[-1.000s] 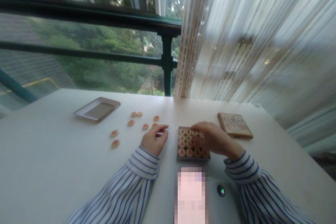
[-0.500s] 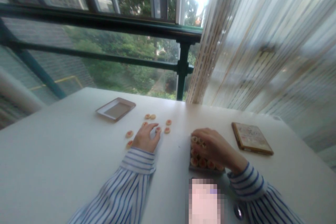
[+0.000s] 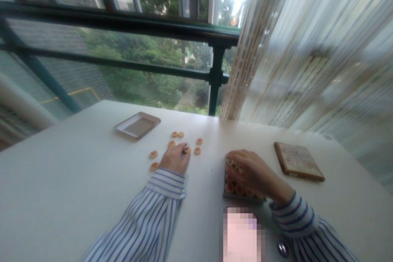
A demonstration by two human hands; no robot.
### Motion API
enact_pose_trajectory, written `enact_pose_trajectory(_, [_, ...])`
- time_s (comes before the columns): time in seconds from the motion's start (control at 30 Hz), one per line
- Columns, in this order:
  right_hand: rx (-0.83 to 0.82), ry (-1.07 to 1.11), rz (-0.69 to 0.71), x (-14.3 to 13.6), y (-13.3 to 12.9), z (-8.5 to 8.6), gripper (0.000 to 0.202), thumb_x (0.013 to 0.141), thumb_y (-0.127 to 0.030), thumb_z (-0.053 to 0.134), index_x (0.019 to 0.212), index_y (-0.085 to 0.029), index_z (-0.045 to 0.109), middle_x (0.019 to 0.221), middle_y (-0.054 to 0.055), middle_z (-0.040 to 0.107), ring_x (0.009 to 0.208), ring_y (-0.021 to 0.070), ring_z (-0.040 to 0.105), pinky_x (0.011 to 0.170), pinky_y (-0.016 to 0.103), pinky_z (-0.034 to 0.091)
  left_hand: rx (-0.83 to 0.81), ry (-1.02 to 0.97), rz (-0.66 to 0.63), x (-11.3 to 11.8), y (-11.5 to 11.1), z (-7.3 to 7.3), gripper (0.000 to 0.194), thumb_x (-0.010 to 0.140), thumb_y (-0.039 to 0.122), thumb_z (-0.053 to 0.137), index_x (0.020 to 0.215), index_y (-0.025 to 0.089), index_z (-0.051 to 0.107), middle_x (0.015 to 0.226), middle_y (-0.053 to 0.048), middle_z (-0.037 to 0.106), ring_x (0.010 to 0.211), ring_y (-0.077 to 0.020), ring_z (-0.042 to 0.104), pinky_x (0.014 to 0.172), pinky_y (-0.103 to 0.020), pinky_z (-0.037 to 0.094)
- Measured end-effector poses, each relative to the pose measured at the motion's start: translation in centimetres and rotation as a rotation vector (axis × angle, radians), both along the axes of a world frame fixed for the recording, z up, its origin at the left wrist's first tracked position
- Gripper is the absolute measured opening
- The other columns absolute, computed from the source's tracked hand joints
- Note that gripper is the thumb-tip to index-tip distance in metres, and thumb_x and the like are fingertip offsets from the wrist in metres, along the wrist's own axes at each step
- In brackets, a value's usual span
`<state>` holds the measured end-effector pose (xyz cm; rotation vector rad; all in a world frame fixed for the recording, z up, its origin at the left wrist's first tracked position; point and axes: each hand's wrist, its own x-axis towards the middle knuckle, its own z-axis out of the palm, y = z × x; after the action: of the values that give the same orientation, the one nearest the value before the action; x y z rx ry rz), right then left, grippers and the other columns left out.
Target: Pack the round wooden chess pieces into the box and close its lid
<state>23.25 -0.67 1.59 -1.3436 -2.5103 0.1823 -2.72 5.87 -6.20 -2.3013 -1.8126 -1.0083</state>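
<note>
My left hand [image 3: 175,159] pinches a round xiangqi piece [image 3: 186,150] with a red mark between thumb and index finger, at the table surface. Loose pieces lie around it: one piece [image 3: 171,144] just beyond the knuckles, another piece [image 3: 153,154] to the left, and a piece [image 3: 199,141] to the right. My right hand [image 3: 250,172] is bent over a shallow box [image 3: 244,199] filled with rows of the same discs. Red-marked pieces [image 3: 239,189] show along its near side. The right fingers are curled down into the box; what they grip is hidden.
A shallow tray-like lid [image 3: 138,135] lies at the back left of the white table [image 3: 76,180]. To the right is a flat, brown-edged board or case [image 3: 299,161]. A blurred-out pale object [image 3: 241,235] and a small shiny item [image 3: 282,249] are near the front.
My left thumb and index finger have closed on the piece that lay between them. My right hand stays over the box. The whole view has shifted slightly.
</note>
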Motion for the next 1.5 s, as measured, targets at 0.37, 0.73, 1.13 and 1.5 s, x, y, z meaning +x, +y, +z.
enact_pose_trajectory(0.37, [-0.022, -0.025, 0.002, -0.1, 0.0, 0.2, 0.031, 0.083, -0.032, 0.050, 0.110, -0.018, 0.057, 0.109, 0.010, 0.061, 0.102, 0.0205, 0.053, 0.087, 0.035, 0.038, 0.018, 0.000, 0.022, 0.3, 0.1, 0.0, 0.026, 0.077, 0.028, 0.047, 0.096, 0.016, 0.060, 0.086, -0.009, 0.068, 0.082, -0.0222, 0.062, 0.077, -0.034, 0.048])
enact_pose_trajectory(0.73, [-0.021, -0.005, -0.013, 0.1, -0.4, 0.6, 0.033, 0.084, -0.033, 0.049, 0.112, -0.018, 0.056, 0.111, 0.010, 0.061, 0.103, 0.0216, 0.053, 0.088, 0.036, 0.038, 0.206, -0.150, -0.114, 1.9, -1.2, 1.5, 0.026, 0.076, 0.030, 0.051, 0.096, 0.015, 0.060, 0.091, -0.010, 0.067, 0.087, -0.0213, 0.062, 0.081, -0.035, 0.048])
enact_pose_trajectory(1.13, [0.002, 0.017, -0.058, 0.7, -1.3, 1.3, 0.038, 0.083, -0.032, 0.051, 0.118, -0.018, 0.052, 0.108, 0.009, 0.063, 0.101, 0.0222, 0.055, 0.087, 0.035, 0.040, 0.370, -0.191, -0.262, 3.3, -2.4, 1.1, 0.027, 0.074, 0.027, 0.059, 0.098, 0.015, 0.059, 0.087, -0.007, 0.068, 0.080, -0.0173, 0.063, 0.076, -0.030, 0.051])
enact_pose_trajectory(1.5, [0.023, 0.150, -0.108, 1.9, -2.8, 0.9, 0.032, 0.083, -0.033, 0.051, 0.110, -0.019, 0.057, 0.101, 0.008, 0.065, 0.092, 0.0213, 0.059, 0.081, 0.035, 0.045, 0.264, -0.199, -0.385, 5.4, -4.5, 3.0, 0.026, 0.076, 0.023, 0.059, 0.100, 0.014, 0.058, 0.091, -0.009, 0.069, 0.084, -0.0179, 0.065, 0.079, -0.032, 0.053])
